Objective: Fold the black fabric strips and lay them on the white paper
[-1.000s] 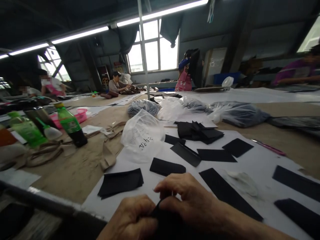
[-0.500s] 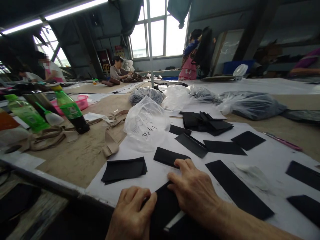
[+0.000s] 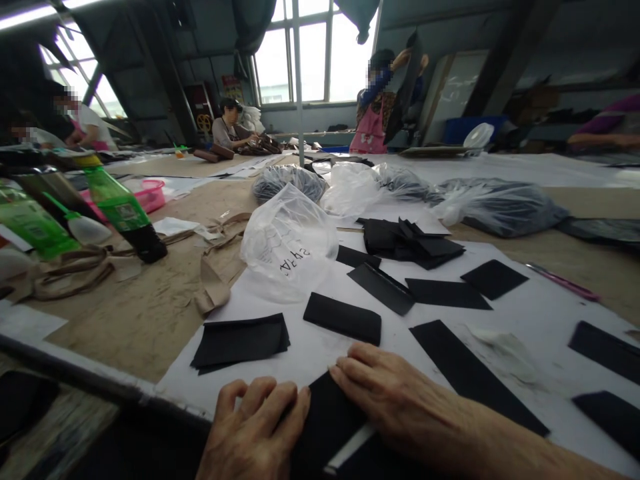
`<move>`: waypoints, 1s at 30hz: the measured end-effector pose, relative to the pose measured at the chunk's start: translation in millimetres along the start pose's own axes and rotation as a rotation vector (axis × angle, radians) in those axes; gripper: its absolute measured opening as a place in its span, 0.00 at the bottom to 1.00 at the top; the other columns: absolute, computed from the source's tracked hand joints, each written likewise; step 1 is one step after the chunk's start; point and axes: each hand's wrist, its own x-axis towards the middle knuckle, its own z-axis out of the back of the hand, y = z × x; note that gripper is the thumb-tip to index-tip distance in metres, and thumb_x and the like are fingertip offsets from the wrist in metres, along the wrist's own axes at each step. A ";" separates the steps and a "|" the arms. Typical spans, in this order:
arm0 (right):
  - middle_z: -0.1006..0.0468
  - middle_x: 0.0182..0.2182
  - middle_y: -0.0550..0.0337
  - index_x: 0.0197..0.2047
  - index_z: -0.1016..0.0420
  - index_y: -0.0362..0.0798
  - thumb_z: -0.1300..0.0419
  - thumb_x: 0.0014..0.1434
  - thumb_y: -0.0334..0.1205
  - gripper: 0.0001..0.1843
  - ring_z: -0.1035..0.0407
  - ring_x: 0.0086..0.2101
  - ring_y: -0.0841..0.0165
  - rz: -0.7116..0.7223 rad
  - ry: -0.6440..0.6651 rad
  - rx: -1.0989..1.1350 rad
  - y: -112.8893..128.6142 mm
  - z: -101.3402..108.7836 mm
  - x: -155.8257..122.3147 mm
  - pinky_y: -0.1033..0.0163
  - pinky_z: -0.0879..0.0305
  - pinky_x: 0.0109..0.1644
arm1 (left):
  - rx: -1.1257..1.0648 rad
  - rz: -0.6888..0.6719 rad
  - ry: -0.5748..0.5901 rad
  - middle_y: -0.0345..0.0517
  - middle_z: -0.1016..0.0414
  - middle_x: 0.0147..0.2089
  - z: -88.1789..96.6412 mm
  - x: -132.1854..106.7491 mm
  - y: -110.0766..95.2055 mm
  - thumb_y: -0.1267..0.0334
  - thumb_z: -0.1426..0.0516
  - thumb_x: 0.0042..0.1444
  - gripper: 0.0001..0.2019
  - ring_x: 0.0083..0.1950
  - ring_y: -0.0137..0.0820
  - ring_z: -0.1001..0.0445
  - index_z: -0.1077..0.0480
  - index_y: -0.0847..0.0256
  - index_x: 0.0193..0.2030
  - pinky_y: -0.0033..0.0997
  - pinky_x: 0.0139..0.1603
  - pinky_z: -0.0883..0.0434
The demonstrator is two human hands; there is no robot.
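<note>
A black sheet piece (image 3: pixel 325 410), cloth or leather-like, lies at the table's near edge between my hands. My left hand (image 3: pixel 257 427) has its fingers curled together at the piece's left edge. My right hand (image 3: pixel 385 393) presses closed fingers onto its upper right edge; the thumb is mostly hidden. A narrow white strip (image 3: pixel 353 448) shows on the black material below the right hand. Just beyond my fingers lies a separate black rectangle (image 3: pixel 343 318). To its left is a small black stack (image 3: pixel 240 341). A long black strip (image 3: pixel 475 373) lies right of my right hand.
White paper (image 3: pixel 300 347) covers the work area. A clear plastic bag (image 3: pixel 290 243), more black pieces (image 3: pixel 410 243) and pink-handled scissors (image 3: pixel 565 281) lie around. Bottles, including a green one (image 3: pixel 120 207), stand left. Several co-workers, one in a pink apron (image 3: pixel 373 123), are farther back.
My right hand's fingers have drawn back from the black rectangle and now lie together on the near piece. The view has shifted slightly. The co-worker at the back has raised the dark material.
</note>
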 end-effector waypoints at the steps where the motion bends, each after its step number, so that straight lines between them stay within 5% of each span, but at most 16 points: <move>1: 0.32 0.33 0.54 0.36 0.29 0.41 0.53 0.53 0.21 0.14 0.43 0.31 0.66 -0.007 -0.005 -0.025 -1.7 -1.2 -2.5 0.62 0.41 0.38 | -0.016 0.008 -0.014 0.41 0.26 0.37 -2.5 -1.7 -0.1 0.71 0.57 0.59 0.17 0.39 0.31 0.35 0.28 0.59 0.43 0.36 0.41 0.44; 7: 0.34 0.25 0.53 0.26 0.32 0.42 0.56 0.50 0.19 0.15 0.45 0.27 0.65 -0.234 -0.195 -0.124 -4.0 -1.3 -12.3 0.61 0.43 0.31 | -0.016 0.036 -0.061 0.42 0.27 0.39 -8.3 -10.8 2.6 0.79 0.56 0.51 0.21 0.42 0.32 0.35 0.29 0.59 0.45 0.37 0.44 0.44; 10: 0.32 0.27 0.53 0.32 0.31 0.42 0.56 0.51 0.20 0.16 0.43 0.29 0.65 -0.263 -0.299 0.011 1.6 5.3 -6.6 0.61 0.42 0.34 | 0.048 -0.077 0.068 0.41 0.27 0.40 -3.6 -11.2 7.7 0.76 0.52 0.51 0.20 0.43 0.31 0.34 0.32 0.59 0.49 0.34 0.43 0.43; 14: 0.30 0.33 0.56 0.41 0.32 0.44 0.52 0.53 0.23 0.15 0.41 0.33 0.66 -0.187 -0.109 0.172 5.4 7.1 9.4 0.62 0.41 0.41 | 0.081 -0.043 0.066 0.40 0.27 0.38 2.9 -6.6 6.6 0.73 0.52 0.53 0.20 0.40 0.30 0.33 0.36 0.61 0.54 0.34 0.41 0.43; 18: 0.31 0.31 0.56 0.34 0.31 0.44 0.50 0.49 0.21 0.13 0.42 0.31 0.67 -0.205 -0.050 0.129 -1.3 0.3 23.1 0.62 0.43 0.38 | 0.050 0.092 0.155 0.45 0.29 0.36 6.5 -2.1 0.0 0.75 0.52 0.53 0.29 0.37 0.28 0.32 0.54 0.75 0.62 0.32 0.40 0.40; 24: 0.33 0.29 0.56 0.27 0.36 0.45 0.49 0.48 0.22 0.09 0.43 0.31 0.68 -0.231 -0.060 0.137 -10.5 -0.1 31.8 0.62 0.43 0.36 | 0.045 0.121 0.231 0.52 0.31 0.45 5.6 -5.1 5.4 0.73 0.50 0.51 0.24 0.44 0.35 0.33 0.43 0.65 0.57 0.36 0.39 0.35; 30: 0.32 0.28 0.57 0.27 0.39 0.48 0.50 0.42 0.21 0.12 0.38 0.29 0.66 -0.180 -0.197 0.130 -10.9 -7.1 29.5 0.61 0.39 0.33 | -0.028 0.222 0.043 0.41 0.28 0.36 -8.0 -7.7 9.4 0.69 0.43 0.47 0.17 0.35 0.33 0.31 0.33 0.54 0.46 0.34 0.34 0.37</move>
